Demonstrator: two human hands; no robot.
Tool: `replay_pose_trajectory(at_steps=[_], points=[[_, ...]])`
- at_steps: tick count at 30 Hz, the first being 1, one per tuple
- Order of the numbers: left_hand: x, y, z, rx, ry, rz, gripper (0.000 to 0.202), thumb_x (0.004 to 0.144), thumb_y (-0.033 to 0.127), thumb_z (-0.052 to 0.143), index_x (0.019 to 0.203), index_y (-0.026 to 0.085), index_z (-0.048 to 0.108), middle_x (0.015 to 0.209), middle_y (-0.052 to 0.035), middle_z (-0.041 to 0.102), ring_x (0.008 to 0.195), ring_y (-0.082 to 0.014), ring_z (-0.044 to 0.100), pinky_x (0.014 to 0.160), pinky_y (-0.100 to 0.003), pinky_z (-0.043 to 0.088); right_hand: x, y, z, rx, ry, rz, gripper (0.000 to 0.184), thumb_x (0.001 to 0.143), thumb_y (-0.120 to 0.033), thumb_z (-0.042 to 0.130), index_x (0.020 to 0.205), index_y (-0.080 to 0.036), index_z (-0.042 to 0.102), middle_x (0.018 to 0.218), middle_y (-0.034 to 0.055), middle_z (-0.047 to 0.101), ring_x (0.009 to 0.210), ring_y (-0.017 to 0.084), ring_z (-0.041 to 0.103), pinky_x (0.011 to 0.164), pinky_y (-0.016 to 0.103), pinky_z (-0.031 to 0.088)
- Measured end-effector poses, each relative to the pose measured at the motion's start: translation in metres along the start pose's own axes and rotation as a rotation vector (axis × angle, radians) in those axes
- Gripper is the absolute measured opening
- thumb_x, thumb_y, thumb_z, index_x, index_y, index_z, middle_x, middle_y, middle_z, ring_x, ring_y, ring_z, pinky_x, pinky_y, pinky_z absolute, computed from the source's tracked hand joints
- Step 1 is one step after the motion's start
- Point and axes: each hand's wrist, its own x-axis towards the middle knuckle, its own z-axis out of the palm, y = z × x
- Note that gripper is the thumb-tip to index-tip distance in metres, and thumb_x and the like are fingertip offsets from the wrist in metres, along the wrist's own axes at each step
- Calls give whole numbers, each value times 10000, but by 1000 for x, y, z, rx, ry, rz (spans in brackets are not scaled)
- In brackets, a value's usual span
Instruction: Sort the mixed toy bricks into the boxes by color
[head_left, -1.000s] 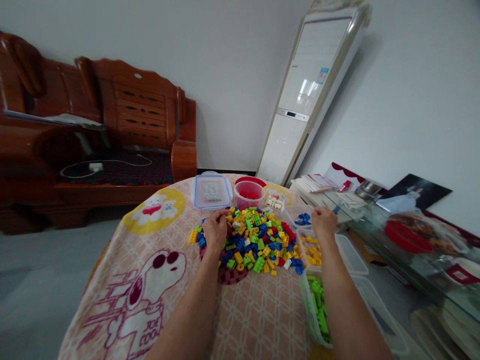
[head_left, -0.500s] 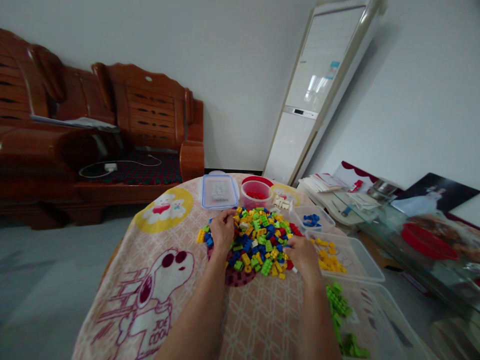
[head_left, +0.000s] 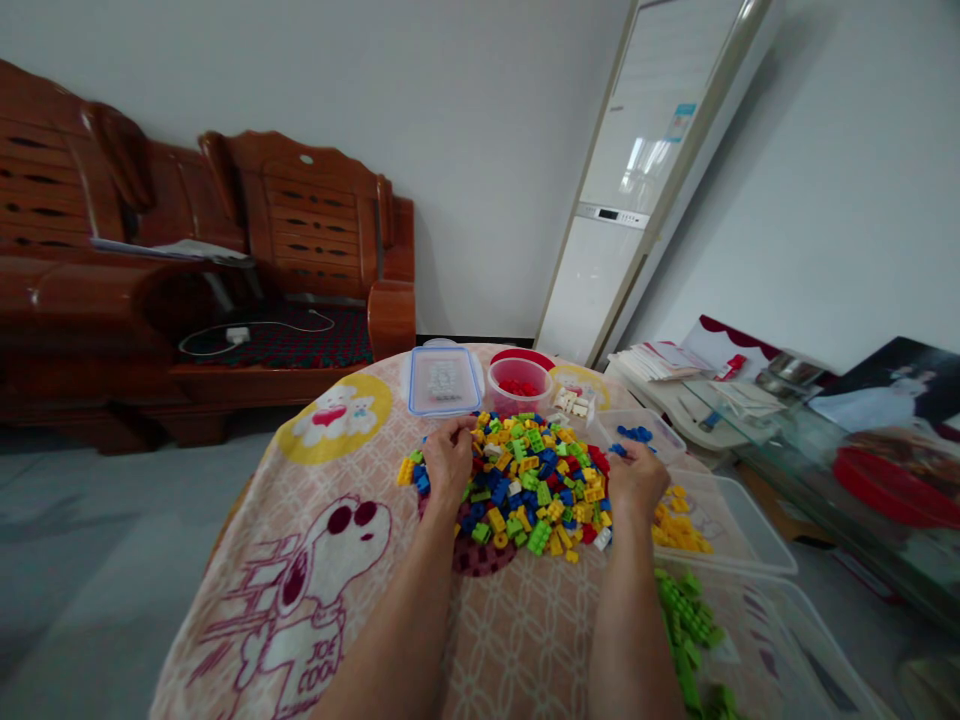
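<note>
A heap of small plastic building bricks (head_left: 525, 480) in yellow, green, blue, red and white lies on the cloth-covered table. My left hand (head_left: 448, 462) is at the heap's left side, its fingers bent together over the bricks; whatever they pinch is hidden. Past the heap's right edge, my right hand (head_left: 636, 480) hovers at the near side of a clear box (head_left: 671, 440) with blue bricks (head_left: 636, 433) in it. A blue brick (head_left: 618, 450) shows at the right fingertips, pinched between them.
Behind the heap stand a clear lidded box (head_left: 444, 380), a pink tub (head_left: 519, 380) of red bricks and some white bricks (head_left: 571, 402). Boxes of yellow bricks (head_left: 679, 525) and green bricks (head_left: 690, 620) line the right side. Beyond is a glass table (head_left: 795, 470).
My right hand has lifted from the heap's right edge and moved away towards the box of blue bricks, a blue brick at its fingertips. The left hand stays nearly where it was.
</note>
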Motion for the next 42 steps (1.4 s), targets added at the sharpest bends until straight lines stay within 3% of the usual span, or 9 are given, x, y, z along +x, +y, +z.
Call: replay_pose_trajectory(at_steps=[3, 6, 15, 20, 24, 27, 32, 38, 42], points=[[-1, 2, 1, -10, -27, 14, 314, 814, 209, 503, 943, 182, 787, 867, -50, 786, 763, -190, 721, 714, -277, 548, 1, 2, 11, 225, 149, 113, 611, 714, -256, 549, 1270, -22, 644, 1097, 220, 740, 931, 283, 731, 865, 376, 564], [-3, 6, 3, -19, -51, 46, 312, 816, 199, 505, 951, 180, 785, 856, -42, 783, 754, -186, 721, 714, -276, 549, 1, 2, 15, 306, 150, 138, 700, 738, -252, 514, 1391, -1, 546, 1209, 248, 701, 1047, 283, 717, 884, 371, 571], [-18, 30, 13, -33, -157, 139, 241, 825, 193, 580, 951, 187, 786, 850, -28, 780, 723, -160, 699, 714, -256, 539, -9, -7, 11, 167, 139, 55, 499, 752, -246, 430, 1095, -64, 744, 1043, 209, 750, 917, 270, 725, 875, 375, 552], [-30, 40, 22, 18, -246, 207, 207, 826, 185, 610, 917, 202, 794, 854, -27, 780, 739, -156, 686, 739, -257, 530, -14, -19, 5, 159, -74, -84, 319, 755, -338, 536, 826, -147, 781, 836, 135, 773, 765, 256, 694, 756, 340, 526], [-27, 34, 22, 35, -227, 169, 220, 832, 199, 595, 926, 197, 794, 831, -29, 772, 721, -158, 676, 707, -257, 518, -26, -42, 4, 46, -292, -183, 261, 834, -342, 579, 837, -189, 791, 826, 90, 781, 779, 230, 703, 730, 303, 484], [-22, 27, 19, 18, -217, 124, 255, 848, 217, 569, 969, 184, 790, 804, -34, 761, 715, -162, 676, 676, -255, 513, -38, -59, 8, -207, -402, -196, 234, 888, -370, 617, 891, -221, 797, 874, 85, 785, 841, 232, 714, 724, 296, 465], [-19, 21, 18, -22, -213, 106, 272, 851, 227, 545, 966, 178, 786, 795, -35, 751, 694, -155, 670, 680, -256, 529, -53, -71, 17, -465, -457, -234, 250, 906, -398, 663, 1043, -220, 774, 981, 102, 776, 914, 226, 710, 725, 285, 461], [-19, 21, 18, -28, -206, 97, 262, 844, 216, 550, 950, 191, 789, 791, -30, 753, 702, -154, 680, 683, -248, 535, -52, -70, 17, -486, -496, -256, 269, 983, -365, 541, 960, -237, 776, 954, 84, 773, 882, 197, 705, 713, 270, 452], [-18, 20, 18, -29, -200, 94, 261, 839, 210, 551, 946, 179, 788, 796, -36, 756, 692, -157, 678, 672, -253, 531, -50, -70, 14, -485, -553, -272, 254, 940, -421, 615, 982, -234, 781, 978, 90, 769, 931, 211, 699, 739, 275, 461]])
